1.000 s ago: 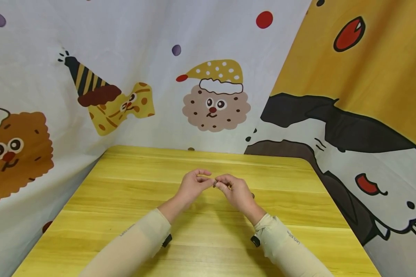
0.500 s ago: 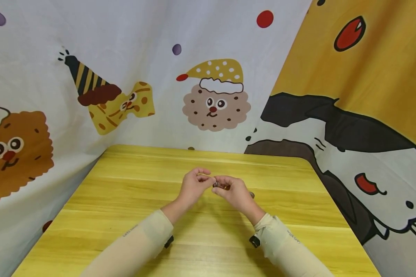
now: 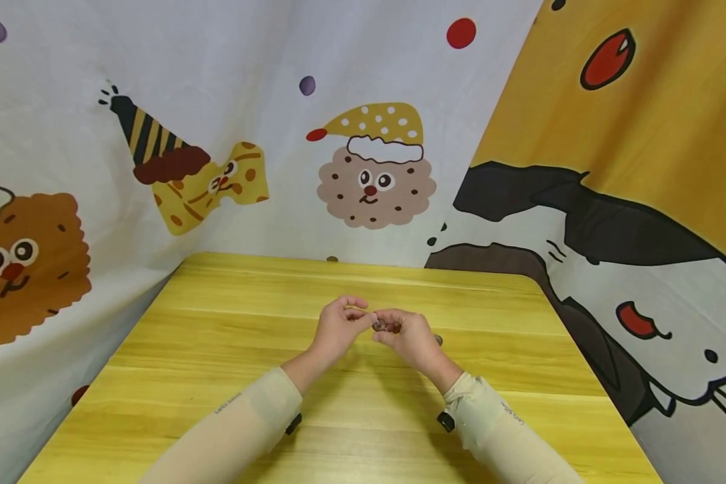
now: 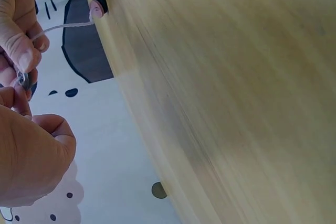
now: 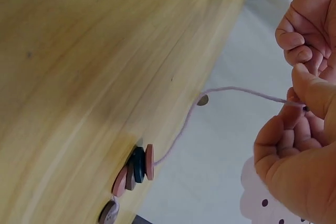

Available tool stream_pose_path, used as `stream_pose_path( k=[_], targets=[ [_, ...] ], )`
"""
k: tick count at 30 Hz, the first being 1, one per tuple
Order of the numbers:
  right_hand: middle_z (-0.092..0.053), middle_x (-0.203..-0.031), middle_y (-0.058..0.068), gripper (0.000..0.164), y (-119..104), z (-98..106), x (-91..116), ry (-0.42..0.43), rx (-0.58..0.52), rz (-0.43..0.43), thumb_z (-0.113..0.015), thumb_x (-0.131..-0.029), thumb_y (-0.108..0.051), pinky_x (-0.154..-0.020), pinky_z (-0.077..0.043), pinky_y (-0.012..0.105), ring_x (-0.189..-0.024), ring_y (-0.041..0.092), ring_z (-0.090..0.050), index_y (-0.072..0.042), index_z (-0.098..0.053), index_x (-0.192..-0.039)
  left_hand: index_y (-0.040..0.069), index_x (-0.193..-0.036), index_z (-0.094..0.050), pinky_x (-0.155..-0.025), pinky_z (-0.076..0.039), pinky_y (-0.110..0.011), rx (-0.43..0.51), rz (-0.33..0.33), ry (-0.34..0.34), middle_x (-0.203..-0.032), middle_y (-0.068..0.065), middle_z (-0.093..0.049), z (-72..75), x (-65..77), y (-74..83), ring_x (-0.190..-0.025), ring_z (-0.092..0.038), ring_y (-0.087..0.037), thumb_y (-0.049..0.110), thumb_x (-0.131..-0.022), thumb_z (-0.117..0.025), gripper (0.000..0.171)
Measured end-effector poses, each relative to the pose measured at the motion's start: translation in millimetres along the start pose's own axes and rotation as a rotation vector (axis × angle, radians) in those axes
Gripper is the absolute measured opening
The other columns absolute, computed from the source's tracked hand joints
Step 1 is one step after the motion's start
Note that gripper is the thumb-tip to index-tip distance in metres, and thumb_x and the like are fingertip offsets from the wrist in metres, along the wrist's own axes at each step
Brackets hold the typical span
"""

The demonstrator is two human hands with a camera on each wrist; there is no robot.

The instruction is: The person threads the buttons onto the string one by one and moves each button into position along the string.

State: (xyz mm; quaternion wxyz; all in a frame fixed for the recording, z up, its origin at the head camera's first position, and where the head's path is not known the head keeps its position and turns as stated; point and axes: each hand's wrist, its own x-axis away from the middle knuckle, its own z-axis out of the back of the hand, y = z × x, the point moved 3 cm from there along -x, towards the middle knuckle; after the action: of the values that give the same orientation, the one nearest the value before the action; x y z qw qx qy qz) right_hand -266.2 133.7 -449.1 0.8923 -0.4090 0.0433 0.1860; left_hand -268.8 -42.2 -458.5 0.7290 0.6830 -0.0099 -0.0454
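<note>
At mid-table, both hands meet above the wood. My left hand (image 3: pixel 337 327) pinches a small round button (image 4: pixel 23 80) between thumb and forefinger. My right hand (image 3: pixel 413 336) is curled beside it, its thumb tip close to the button's rim in the left wrist view. A thin pale-purple string (image 5: pixel 231 88) runs into the right hand's fingers. Its other end leads to a row of strung buttons (image 5: pixel 139 165), pink, dark blue and brown, lying on the table. Fingers hide where the string meets the held button.
The wooden table (image 3: pixel 218 363) has rounded far corners. Behind it hangs a cloth (image 3: pixel 266 60) printed with cartoon biscuits and an animal. A dark brown button (image 5: pixel 108 212) lies at the end of the strung row.
The right thumb has shifted down from the forefinger, so more of the button shows between the hands. The left hand stays almost in place.
</note>
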Motion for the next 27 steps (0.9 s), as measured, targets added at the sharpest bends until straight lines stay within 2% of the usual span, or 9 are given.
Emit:
stream_pose_path(
  k=[3, 6, 9, 11, 14, 17, 24, 27],
  targets=[
    [-0.082, -0.103, -0.001, 0.032, 4, 3, -2, 0.027, 0.014, -0.032, -0.085, -0.092, -0.01, -0.086, -0.061, 0.035, -0.095, 0.015, -0.074, -0.01, -0.079, -0.124, 0.009, -0.115, -0.069, -0.069, -0.052, -0.029, 0.0, -0.006, -0.002, -0.101, -0.012, -0.08, -0.4, -0.5, 1.0, -0.087, -0.07, -0.024, 0.015, -0.098, -0.079, 0.021],
    [-0.08, -0.122, 0.007, 0.031, 13, 9, -5, 0.031, 0.086, -0.051, -0.086, -0.092, -0.014, -0.101, -0.059, 0.049, -0.116, 0.028, -0.074, -0.009, -0.079, -0.121, 0.01, -0.114, -0.07, -0.064, -0.049, -0.029, 0.003, -0.011, 0.009, -0.099, -0.011, -0.08, 0.5, -2.2, 3.0, -0.082, -0.067, -0.023, 0.016, -0.097, -0.08, 0.021],
    [-0.07, -0.143, 0.014, 0.029, 27, 15, -7, -0.009, 0.174, -0.068, -0.088, -0.09, -0.016, -0.112, -0.052, 0.057, -0.134, 0.039, -0.065, -0.009, -0.08, -0.118, 0.011, -0.113, -0.07, -0.068, -0.052, -0.032, 0.021, -0.014, 0.037, -0.098, -0.01, -0.08, 2.6, -4.7, 5.1, -0.082, -0.066, -0.021, 0.017, -0.096, -0.081, 0.021],
    [-0.065, -0.149, 0.017, 0.03, 38, 19, -6, -0.041, 0.237, -0.072, -0.089, -0.089, -0.016, -0.115, -0.046, 0.063, -0.139, 0.045, -0.059, -0.009, -0.081, -0.117, 0.011, -0.112, -0.071, -0.072, -0.054, -0.033, 0.02, -0.018, 0.066, -0.097, -0.008, -0.08, 4.4, -6.2, 6.0, -0.084, -0.066, -0.018, 0.018, -0.096, -0.082, 0.021],
    [-0.065, -0.149, 0.02, 0.03, 54, 23, -3, -0.092, 0.331, -0.064, -0.09, -0.087, -0.017, -0.115, -0.041, 0.071, -0.138, 0.049, -0.057, -0.011, -0.082, -0.115, 0.011, -0.111, -0.072, -0.075, -0.055, -0.031, 0.017, -0.024, 0.104, -0.096, -0.006, -0.08, 7.0, -7.4, 7.4, -0.085, -0.067, -0.016, 0.018, -0.095, -0.082, 0.02],
    [-0.067, -0.145, 0.02, 0.03, 66, 26, 1, -0.116, 0.417, -0.044, -0.092, -0.086, -0.019, -0.111, -0.042, 0.075, -0.135, 0.049, -0.06, -0.014, -0.083, -0.114, 0.012, -0.11, -0.072, -0.075, -0.054, -0.029, 0.021, -0.027, 0.124, -0.094, -0.005, -0.08, 9.1, -7.3, 8.3, -0.085, -0.067, -0.016, 0.017, -0.094, -0.083, 0.02],
    [-0.077, -0.119, 0.004, 0.026, 82, 28, 4, -0.128, 0.47, -0.046, -0.094, -0.084, -0.022, -0.099, -0.051, 0.068, -0.118, 0.038, -0.07, -0.02, -0.083, -0.108, 0.01, -0.109, -0.071, -0.074, -0.054, -0.027, 0.064, -0.028, 0.148, -0.093, -0.004, -0.079, 12.8, -6.4, 11.2, -0.084, -0.067, -0.015, 0.016, -0.093, -0.082, 0.02],
    [-0.077, -0.116, 0.001, 0.025, 86, 29, 4, -0.133, 0.468, -0.065, -0.093, -0.086, -0.023, -0.098, -0.051, 0.066, -0.116, 0.035, -0.071, -0.021, -0.083, -0.108, 0.009, -0.11, -0.071, -0.074, -0.054, -0.025, 0.077, -0.029, 0.166, -0.093, -0.006, -0.079, 14.3, -6.7, 11.9, -0.083, -0.067, -0.014, 0.015, -0.093, -0.082, 0.021]
  ],
)
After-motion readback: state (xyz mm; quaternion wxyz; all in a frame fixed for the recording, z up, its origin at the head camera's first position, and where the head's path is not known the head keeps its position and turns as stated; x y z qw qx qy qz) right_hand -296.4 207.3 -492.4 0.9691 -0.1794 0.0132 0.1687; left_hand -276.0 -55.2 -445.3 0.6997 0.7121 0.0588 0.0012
